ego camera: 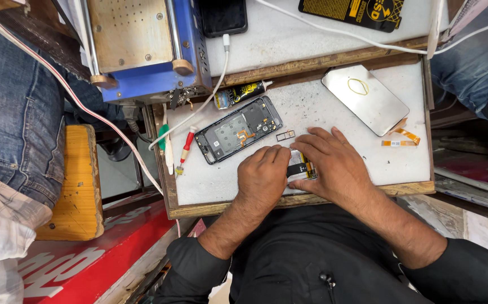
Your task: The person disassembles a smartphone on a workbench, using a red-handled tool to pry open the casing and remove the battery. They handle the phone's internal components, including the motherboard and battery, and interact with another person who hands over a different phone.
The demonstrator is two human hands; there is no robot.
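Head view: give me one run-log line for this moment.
left hand: pressing phone battery | right hand: flat on battery | opened phone frame: beside hands | screen panel: apart

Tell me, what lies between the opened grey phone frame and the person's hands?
In the head view, a small metal card tray lies on the white mat between the opened grey phone frame and the right hand.

red-handled screwdriver point(187, 141), blue machine point(142, 50), white mat point(311, 107)

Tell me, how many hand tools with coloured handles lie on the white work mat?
2. A red-handled screwdriver lies left of the opened grey phone frame; a green-and-white-handled tool lies beside it at the mat's left edge. Others may be hidden under the left hand and right hand.
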